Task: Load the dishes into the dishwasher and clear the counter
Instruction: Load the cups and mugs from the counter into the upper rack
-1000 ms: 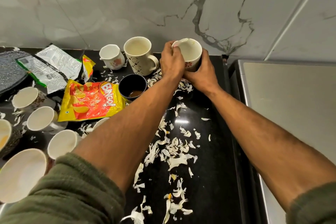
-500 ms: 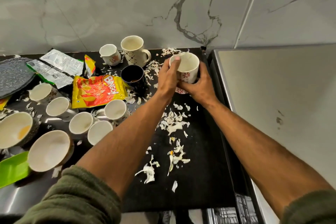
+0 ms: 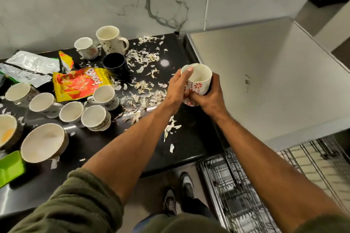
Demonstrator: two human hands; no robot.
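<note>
Both hands hold a white mug with red flowers [image 3: 198, 83] above the right end of the black counter [image 3: 189, 147], near the steel surface [image 3: 265, 81] beside it. The mug stands nearly upright, its long axis vertical and its mouth facing up (tipped slightly toward the camera). The left hand [image 3: 177, 89] wraps its side, one fingertip hooked over the rim; the right hand [image 3: 210, 96] grips the lower body from the other side. The dishwasher rack [image 3: 236, 185] lies pulled out below.

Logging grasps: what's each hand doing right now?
Left hand: fingers curled round the red-flowered mug.
Right hand: gripping the same mug.
</note>
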